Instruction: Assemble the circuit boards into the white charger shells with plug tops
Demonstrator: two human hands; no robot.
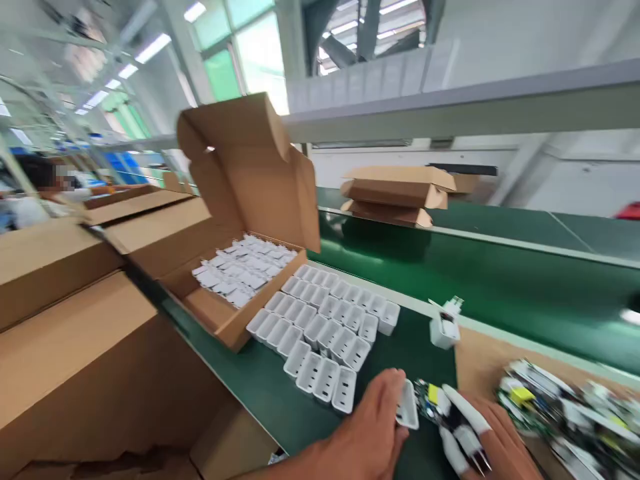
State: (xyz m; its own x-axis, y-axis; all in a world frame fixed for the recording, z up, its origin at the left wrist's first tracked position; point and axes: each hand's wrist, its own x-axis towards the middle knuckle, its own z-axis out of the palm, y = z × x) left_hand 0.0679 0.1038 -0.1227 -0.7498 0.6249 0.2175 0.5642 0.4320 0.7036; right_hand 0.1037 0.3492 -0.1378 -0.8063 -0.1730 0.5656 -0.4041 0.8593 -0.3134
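Observation:
My left hand [367, 423] is closed around a white plastic charger housing [408, 407], its open side facing up and to the right. Just right of it, my right hand [493, 430], with white covers on its fingertips, pinches a small circuit board [426, 400] with a yellow part on it. Metal pins stick out below those fingers. The board's left end is close beside the housing; whether they touch I cannot tell. Left of my hands, rows of white open housings [325, 379] stand on the green bench. One housing with a plug part [444, 328] stands apart behind my hands.
At the right, a pile of circuit boards [560, 413] lies on brown cardboard [483, 357]. An open carton [233, 327] with white plug parts [243, 267] stands at the left. Behind runs a green belt [490, 267] with folded cardboard [395, 190]. A person [43, 187] is far left.

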